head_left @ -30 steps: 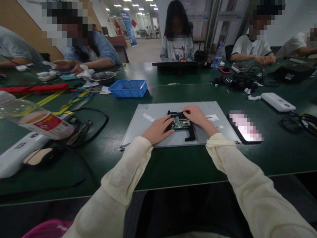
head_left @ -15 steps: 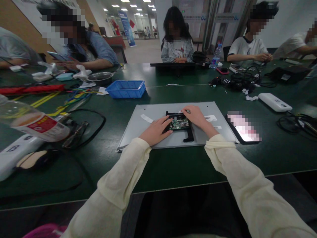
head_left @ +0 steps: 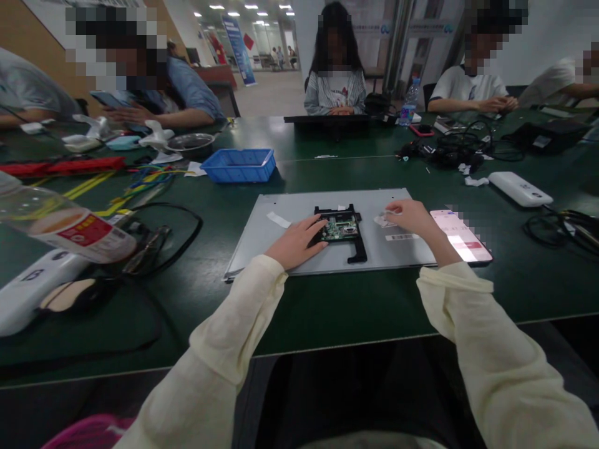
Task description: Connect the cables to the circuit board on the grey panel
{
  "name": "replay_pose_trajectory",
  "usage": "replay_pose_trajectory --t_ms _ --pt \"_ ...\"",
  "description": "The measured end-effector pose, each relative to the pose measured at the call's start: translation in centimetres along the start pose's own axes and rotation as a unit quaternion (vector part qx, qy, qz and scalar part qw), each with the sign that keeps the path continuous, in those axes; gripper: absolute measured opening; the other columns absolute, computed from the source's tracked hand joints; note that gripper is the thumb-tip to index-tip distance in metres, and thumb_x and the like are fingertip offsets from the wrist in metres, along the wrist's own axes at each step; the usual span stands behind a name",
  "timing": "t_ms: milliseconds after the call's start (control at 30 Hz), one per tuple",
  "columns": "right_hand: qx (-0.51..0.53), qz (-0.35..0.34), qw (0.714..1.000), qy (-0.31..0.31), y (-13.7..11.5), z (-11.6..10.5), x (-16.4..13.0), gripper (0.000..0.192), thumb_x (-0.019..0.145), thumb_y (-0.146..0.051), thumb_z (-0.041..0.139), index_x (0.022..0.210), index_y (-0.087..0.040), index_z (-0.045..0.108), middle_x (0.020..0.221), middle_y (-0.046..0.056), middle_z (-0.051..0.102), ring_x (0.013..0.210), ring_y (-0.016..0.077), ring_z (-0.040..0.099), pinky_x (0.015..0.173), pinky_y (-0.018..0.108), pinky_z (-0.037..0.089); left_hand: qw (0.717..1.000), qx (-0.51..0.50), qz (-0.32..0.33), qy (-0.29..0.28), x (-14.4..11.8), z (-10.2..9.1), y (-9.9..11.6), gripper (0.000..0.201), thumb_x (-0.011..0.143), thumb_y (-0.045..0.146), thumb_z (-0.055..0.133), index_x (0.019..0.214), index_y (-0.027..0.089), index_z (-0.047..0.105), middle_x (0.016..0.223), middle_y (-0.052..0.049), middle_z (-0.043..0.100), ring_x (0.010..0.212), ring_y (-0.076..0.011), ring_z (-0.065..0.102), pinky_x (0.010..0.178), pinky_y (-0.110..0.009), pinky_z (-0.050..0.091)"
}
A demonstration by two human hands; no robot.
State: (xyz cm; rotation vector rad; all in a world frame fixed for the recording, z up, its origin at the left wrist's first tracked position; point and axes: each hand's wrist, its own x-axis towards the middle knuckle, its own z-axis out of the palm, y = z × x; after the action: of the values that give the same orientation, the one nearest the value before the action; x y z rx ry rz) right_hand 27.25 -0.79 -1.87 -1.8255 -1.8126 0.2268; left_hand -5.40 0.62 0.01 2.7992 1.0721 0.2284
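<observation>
My left hand (head_left: pixel 297 243) rests flat on the small green circuit board (head_left: pixel 340 229); right hand (head_left: pixel 407 216) pinches a white sticker (head_left: pixel 381 219) on the grey metal panel (head_left: pixel 290 237).

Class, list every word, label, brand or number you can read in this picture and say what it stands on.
No text can be read.
Bottle, red label: print too blurred.
White stickers on the grey panel, one under the right hand: too small.
Blue banner in the hall: illegible.
Phone screen: blurred out.
</observation>
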Motion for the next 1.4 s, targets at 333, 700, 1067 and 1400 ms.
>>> replay_pose_trajectory --t_ms 333,700,1067,1400 --pt "0.009 -0.016 0.997 -0.071 -1.8 0.3 -0.5 0.012 0.072 -0.022 0.067 0.083 -0.017 0.071 0.085 0.008 0.071 0.079 0.0211 0.065 0.073 0.032 0.048 1.0 -0.005 -0.001 0.001 0.0 0.0 0.0 0.058 0.093 0.05 0.037 0.142 0.021 0.034 0.151 -0.01 0.03 0.133 -0.029 0.037 0.109 -0.045 0.031" --pt "0.058 0.006 0.996 -0.067 -2.9 -0.5 -0.9 0.018 0.072 -0.011 0.063 0.09 -0.015 0.067 0.084 0.006 0.07 0.076 0.0169 0.064 0.074 0.029 0.047 1.0 -0.003 0.004 0.004 0.2 0.1 -0.1 0.057 0.093 0.05 0.037 0.142 0.021 0.035 0.151 -0.01 0.031 0.133 -0.0287 0.037 0.109 -0.045 0.031" --pt "0.062 0.013 0.993 -0.101 -2.1 -0.7 -0.8 0.012 0.075 -0.017 0.062 0.08 -0.018 0.072 0.08 0.005 0.07 0.076 0.0182 0.063 0.071 0.031 0.046 1.0 -0.009 0.0 0.004 0.1 0.1 -0.2 0.058 0.092 0.051 0.038 0.142 0.021 0.035 0.151 -0.011 0.03 0.132 -0.0291 0.038 0.108 -0.046 0.031" --pt "0.348 0.11 0.912 -0.187 -3.8 -0.9 -1.3 0.014 0.072 -0.017 0.067 0.085 -0.016 0.07 0.08 0.005 0.068 0.067 0.011 0.06 0.06 0.023 0.049 1.0 0.007 -0.003 0.014 0.1 0.2 0.0 0.061 0.093 0.049 0.038 0.145 0.019 0.027 0.151 -0.011 0.031 0.133 -0.0284 0.037 0.108 -0.045 0.031"
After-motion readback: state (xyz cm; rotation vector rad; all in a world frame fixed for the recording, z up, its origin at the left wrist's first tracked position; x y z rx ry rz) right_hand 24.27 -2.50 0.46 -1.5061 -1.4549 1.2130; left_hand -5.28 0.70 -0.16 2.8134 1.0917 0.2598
